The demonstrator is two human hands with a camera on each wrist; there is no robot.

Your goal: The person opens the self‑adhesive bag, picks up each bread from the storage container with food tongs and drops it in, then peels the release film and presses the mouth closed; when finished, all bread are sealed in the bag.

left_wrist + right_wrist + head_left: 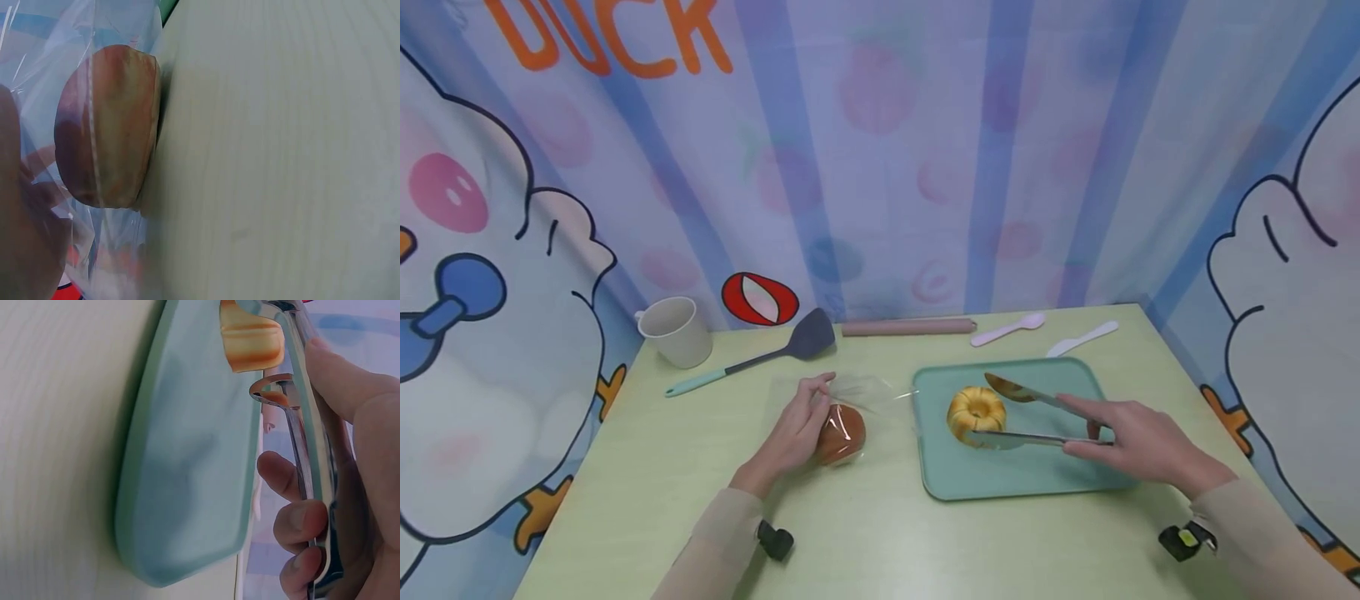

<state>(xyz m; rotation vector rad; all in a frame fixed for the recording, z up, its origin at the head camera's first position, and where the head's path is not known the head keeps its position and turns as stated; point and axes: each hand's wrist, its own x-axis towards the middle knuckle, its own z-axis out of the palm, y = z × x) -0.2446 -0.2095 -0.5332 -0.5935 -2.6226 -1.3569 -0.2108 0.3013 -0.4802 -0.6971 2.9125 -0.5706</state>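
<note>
Beige sleeves (711,542) come nearest, a black device (775,541) at each wrist. The right hand (1138,442) grips metal tongs (1037,395), tips spread about a ring-shaped bread (961,417) on the green tray (1000,483). The left hand (793,429) touches a clear bag (865,392) around a brown bun (842,437) on the table (880,550); whether its fingers clasp the plastic, I cannot tell. Beyond lie a mug (677,337), spatula (812,335), rolling pin (910,327), spoon (1007,330) and knife (1082,339).

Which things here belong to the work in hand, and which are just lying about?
Likely in use:
Tongs, in right hand
Ring-shaped pastry, at tongs' tips
Green tray beneath it
Brown bun in clear bag, at left hand

Just lying about:
Mug
Spatula
Pink rod
Spoon
Knife
</note>
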